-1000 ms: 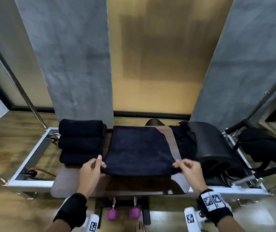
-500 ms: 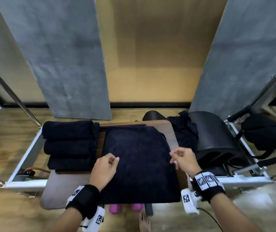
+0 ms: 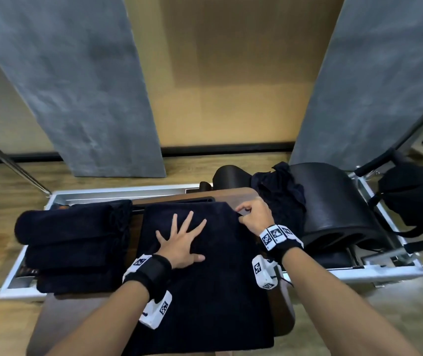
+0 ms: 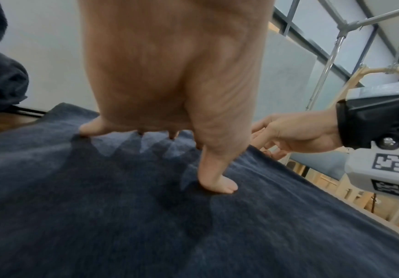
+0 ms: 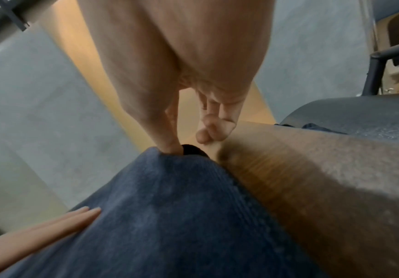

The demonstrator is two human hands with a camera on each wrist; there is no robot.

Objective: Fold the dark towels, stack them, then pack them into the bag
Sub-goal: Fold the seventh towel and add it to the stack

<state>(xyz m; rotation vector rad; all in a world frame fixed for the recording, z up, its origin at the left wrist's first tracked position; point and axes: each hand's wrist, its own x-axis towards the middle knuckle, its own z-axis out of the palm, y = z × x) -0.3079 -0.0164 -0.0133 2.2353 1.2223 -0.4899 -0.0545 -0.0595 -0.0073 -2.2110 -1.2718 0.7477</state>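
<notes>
A brown padded counter (image 3: pixel 279 312) set in a silver metal frame (image 3: pixel 375 272) carries the work. Spread across its middle lies a dark navy terry towel (image 3: pixel 205 291), doubled once by the look of it and hanging over the near edge. To its left sits a stack of three folded dark towels (image 3: pixel 74 242), so that share of the folding looks done. A crumpled dark towel (image 3: pixel 279 199) waits on the right against a black padded barrel (image 3: pixel 333 209), unfolded. The black bag (image 3: pixel 416 199) hangs at far right; nothing appears packed. The left hand (image 3: pixel 182 242) presses flat on the spread towel, fingers splayed and released. The right hand (image 3: pixel 255 213) pinches the towel's far right corner between thumb and fingers (image 5: pixel 167 139).
</notes>
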